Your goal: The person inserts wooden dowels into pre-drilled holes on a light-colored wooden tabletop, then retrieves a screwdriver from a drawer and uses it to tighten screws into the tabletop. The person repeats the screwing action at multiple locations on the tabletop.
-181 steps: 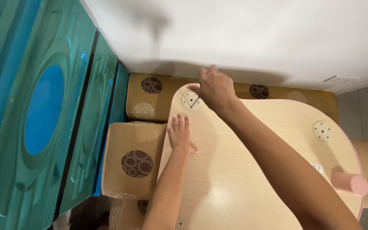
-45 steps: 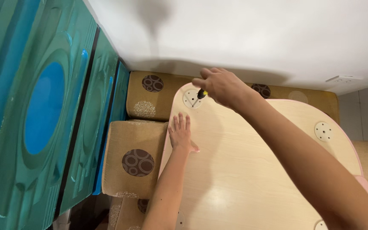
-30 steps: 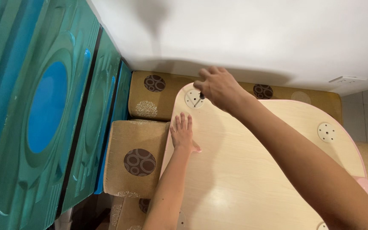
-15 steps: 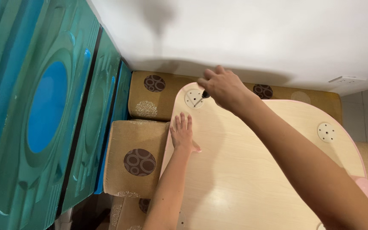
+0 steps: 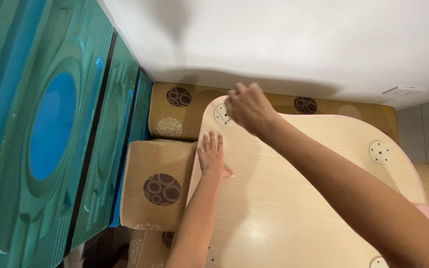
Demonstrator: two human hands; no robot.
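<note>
A pale wooden tabletop with a pink edge lies flat on brown cushions. My left hand rests palm down, fingers spread, near its left edge. My right hand reaches across to the far left corner. Its fingers are curled just over a round white mounting plate with small holes. A small dark tool showed in this hand earlier; the fingers hide it now. A second white plate sits near the right edge and a third at the bottom.
Brown patterned cushions lie left of and behind the tabletop. A teal and blue relief panel fills the left side. A white wall with a socket stands behind. A pink part pokes out at the right edge.
My right hand has stayed over the corner plate, shifting slightly and turning; the dark tool tip visible earlier is now covered. My left hand has not moved.
</note>
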